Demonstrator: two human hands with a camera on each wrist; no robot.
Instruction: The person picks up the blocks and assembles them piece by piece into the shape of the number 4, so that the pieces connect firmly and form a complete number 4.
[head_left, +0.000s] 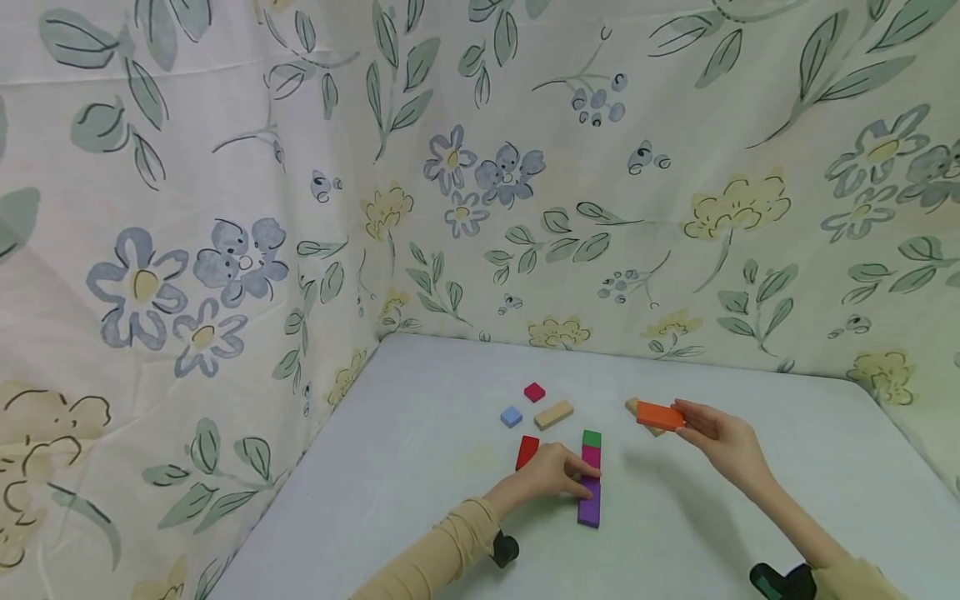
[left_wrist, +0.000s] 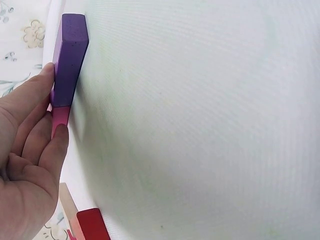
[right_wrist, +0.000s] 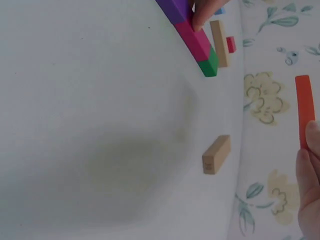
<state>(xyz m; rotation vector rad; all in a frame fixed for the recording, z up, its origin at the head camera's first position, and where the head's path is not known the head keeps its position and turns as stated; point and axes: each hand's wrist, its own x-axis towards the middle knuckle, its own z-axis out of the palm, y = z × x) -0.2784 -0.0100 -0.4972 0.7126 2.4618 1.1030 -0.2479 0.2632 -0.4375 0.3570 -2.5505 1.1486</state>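
My left hand (head_left: 551,471) is at a row of blocks lying end to end: a purple block (head_left: 589,507), a pink block (head_left: 591,457) and a green block (head_left: 592,438). Its thumb and fingers pinch the row around where pink meets purple; the left wrist view shows one fingertip at the purple block (left_wrist: 72,60) and another on the pink block (left_wrist: 61,116). Raised above the table, my right hand (head_left: 723,437) pinches an orange block (head_left: 658,416) by one end. Behind that block, partly hidden in the head view, lies a plain wooden block (right_wrist: 216,155).
Left of the row lies a red block (head_left: 527,451), partly behind my left hand. Farther back are another wooden block (head_left: 553,415), a small blue block (head_left: 512,417) and a small red block (head_left: 534,392). Flowered cloth (head_left: 465,250) hangs along the white table's (head_left: 360,500) back and left edges.
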